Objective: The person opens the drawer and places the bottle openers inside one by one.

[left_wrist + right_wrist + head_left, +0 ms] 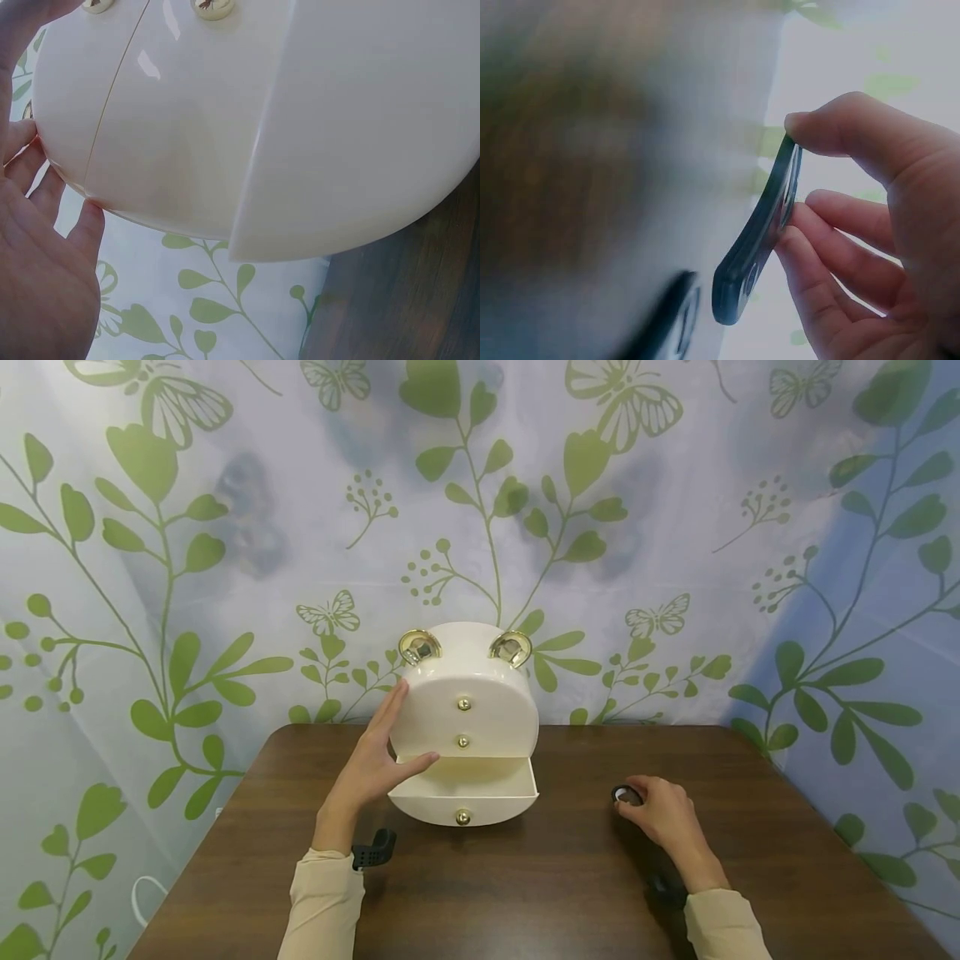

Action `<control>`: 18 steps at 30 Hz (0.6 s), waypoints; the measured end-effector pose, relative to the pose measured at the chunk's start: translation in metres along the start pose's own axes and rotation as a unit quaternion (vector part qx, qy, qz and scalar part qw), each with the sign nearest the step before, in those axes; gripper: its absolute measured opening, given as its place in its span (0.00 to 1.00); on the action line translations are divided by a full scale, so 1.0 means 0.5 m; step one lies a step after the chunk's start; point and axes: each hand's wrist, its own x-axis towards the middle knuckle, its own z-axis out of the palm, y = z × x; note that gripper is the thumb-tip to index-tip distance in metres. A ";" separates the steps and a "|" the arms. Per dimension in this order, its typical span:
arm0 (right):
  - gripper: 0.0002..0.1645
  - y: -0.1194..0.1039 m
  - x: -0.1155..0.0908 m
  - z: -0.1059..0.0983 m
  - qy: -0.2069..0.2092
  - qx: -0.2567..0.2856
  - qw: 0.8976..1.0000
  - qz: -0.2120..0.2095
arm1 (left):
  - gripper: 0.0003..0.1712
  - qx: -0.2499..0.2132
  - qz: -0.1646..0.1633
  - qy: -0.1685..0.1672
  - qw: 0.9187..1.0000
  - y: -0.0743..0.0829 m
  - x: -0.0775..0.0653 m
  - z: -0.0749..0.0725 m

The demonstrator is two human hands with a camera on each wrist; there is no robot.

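A cream-white rounded drawer box [427, 714] with two gold ears stands at the far side of the table. Its bottom drawer [420, 810] is pulled out, and the pale inside shows. My left hand [371, 768] rests on the box's left side with the fingers extended, the thumb reaching across the front above the drawer. In the left wrist view the fingertips [91, 217] touch the box's curved edge. Right of the box, my right hand [663, 810] pinches a small black-rimmed oval object [617, 792], seen edge-on in the right wrist view as thin and dark; its exact kind is unclear.
The brown wooden table [570, 893] reaches back to a curtain [675, 510] with green leaves and butterflies. Round gold knobs [463, 817] stick out from the box front. A blurred dark shape [664, 330] lies below the held object in the right wrist view.
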 end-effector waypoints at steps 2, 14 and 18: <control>0.28 -0.008 0.000 -0.004 0.012 0.002 1.000 -0.008 | 0.66 0.001 0.001 0.001 1.000 -0.001 0.000 0.001; 0.31 -0.083 -0.002 -0.045 0.071 0.036 0.996 -0.026 | 0.66 0.002 0.002 0.005 1.000 -0.007 0.000 0.002; 0.31 -0.108 -0.005 -0.057 0.090 0.047 0.994 -0.041 | 0.66 0.004 0.003 0.005 1.000 -0.007 0.001 0.003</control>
